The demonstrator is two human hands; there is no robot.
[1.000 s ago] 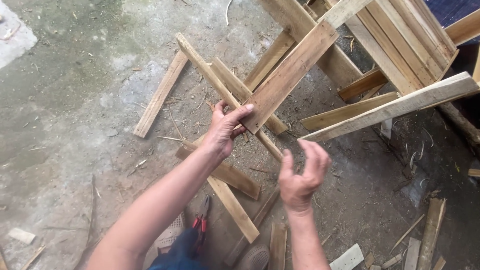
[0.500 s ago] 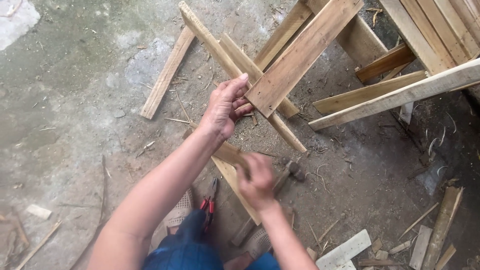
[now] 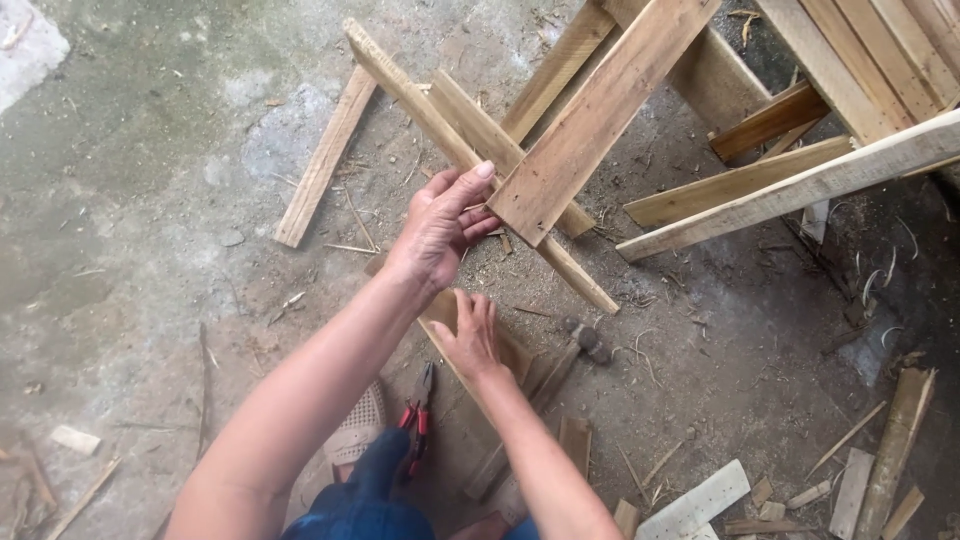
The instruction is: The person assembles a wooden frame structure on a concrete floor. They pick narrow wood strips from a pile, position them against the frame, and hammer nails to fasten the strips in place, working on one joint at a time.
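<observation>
My left hand (image 3: 443, 226) grips the lower end of a wide wooden plank (image 3: 600, 110) that slants up to the top right. My right hand (image 3: 472, 336) is low down, fingers spread flat on a short board (image 3: 515, 352) lying on the ground. A hammer (image 3: 575, 345) lies just right of that hand, its head on the dirt. Red-handled pliers (image 3: 418, 410) lie beside my knee, below the right hand.
A long thin slat (image 3: 470, 160) crosses under the held plank. Another loose slat (image 3: 325, 155) lies on the concrete to the left. A wooden frame of slats (image 3: 800, 180) fills the top right. Offcuts and splinters (image 3: 850, 480) litter the bottom right.
My right hand has dropped from mid-air down to the short board on the ground. The left hand keeps its hold on the plank, and the view has moved closer.
</observation>
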